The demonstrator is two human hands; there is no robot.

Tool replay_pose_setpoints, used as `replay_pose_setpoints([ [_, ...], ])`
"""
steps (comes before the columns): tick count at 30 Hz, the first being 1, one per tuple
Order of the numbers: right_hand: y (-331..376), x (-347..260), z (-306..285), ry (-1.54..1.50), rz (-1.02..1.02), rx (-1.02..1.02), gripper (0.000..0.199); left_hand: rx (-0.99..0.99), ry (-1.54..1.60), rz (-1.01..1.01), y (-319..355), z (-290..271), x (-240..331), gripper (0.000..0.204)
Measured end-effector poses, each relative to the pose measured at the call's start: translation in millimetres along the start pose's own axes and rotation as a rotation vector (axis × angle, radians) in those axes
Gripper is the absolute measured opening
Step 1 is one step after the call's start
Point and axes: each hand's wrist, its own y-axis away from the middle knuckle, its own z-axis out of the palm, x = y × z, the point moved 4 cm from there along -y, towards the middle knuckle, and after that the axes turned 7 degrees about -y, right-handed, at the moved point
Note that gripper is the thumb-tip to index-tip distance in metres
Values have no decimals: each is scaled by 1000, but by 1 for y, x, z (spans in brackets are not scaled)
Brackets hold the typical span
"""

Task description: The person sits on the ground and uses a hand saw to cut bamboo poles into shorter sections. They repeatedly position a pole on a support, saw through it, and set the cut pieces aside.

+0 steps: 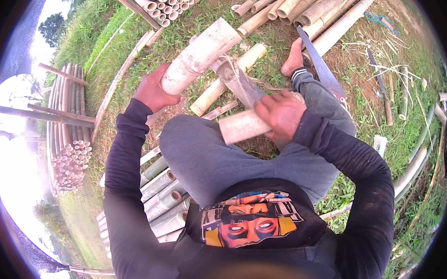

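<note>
My left hand (155, 90) is closed around the lower end of a thick, pale bamboo section (199, 57), which tilts up and away to the right. My right hand (282, 116) grips a shorter bamboo piece (241, 126) above my lap, its cut end pointing left. Between the two, a hollow, split-looking bamboo piece (240, 83) slants down toward my right hand; its lower end is hidden. Under it, another bamboo length (205, 100) lies across the grass. Whether the held section touches the split piece, I cannot tell.
A handsaw (324, 69) lies by my bare foot (292, 61). Farther right is a long knife (378, 78) among bamboo strips. Bamboo poles (306, 14) lie ahead, with more poles (165, 199) at my left side. Bundled poles (68, 134) stand at the far left. A white cup-like container (379, 145) sits at right.
</note>
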Motion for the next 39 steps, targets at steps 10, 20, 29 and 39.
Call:
replay_pose_setpoints([
  [10,22,-24,-5,-116,-214,-303,59,319,-241,-22,-21,-54,-13,90],
  [20,86,41,79,-1712,973,841,83,132,-45,15,-56,25,-51,97],
  [29,315,8,-52,-1889,649,1644,65,-127,-105,15,-97,153,-63,94],
  [39,485,-162,-318,-17,618,1740,64,176,-159,40,-27,65,-32,75],
])
